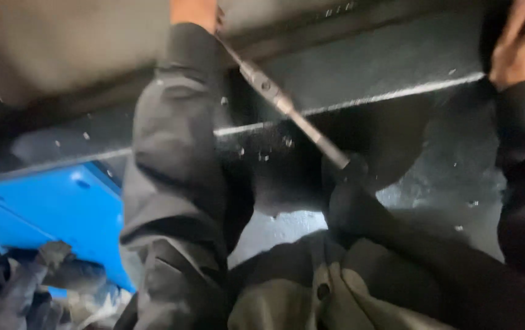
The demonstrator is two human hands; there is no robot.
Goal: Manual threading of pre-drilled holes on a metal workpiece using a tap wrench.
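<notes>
A head-worn camera looks up at the dark underside of a vehicle or machine, and the picture is blurred. A long metal rod tool (287, 107), like a socket extension bar with a swivel joint near its upper end, runs on a diagonal from top centre down towards the lower right. Its long axis slopes from upper left to lower right.

The left hand (194, 13) is at the very top of the picture, at the upper end of the tool. It is cropped by the edge, so whether the fingers are wrapped around the tool or only touching it cannot be told. The dark sleeve (173, 153) of that arm rises up the middle of the view, just beside the tool.

The right hand (522, 43) is at the top right corner, well apart from the tool, fingers curled against the dark metal frame (384, 67) as if bracing. It appears to hold nothing loose.

The tool's lower end (342, 164) disappears into a dark gloved or cloth-covered shape. A blue panel (48, 208) lies at lower left.
</notes>
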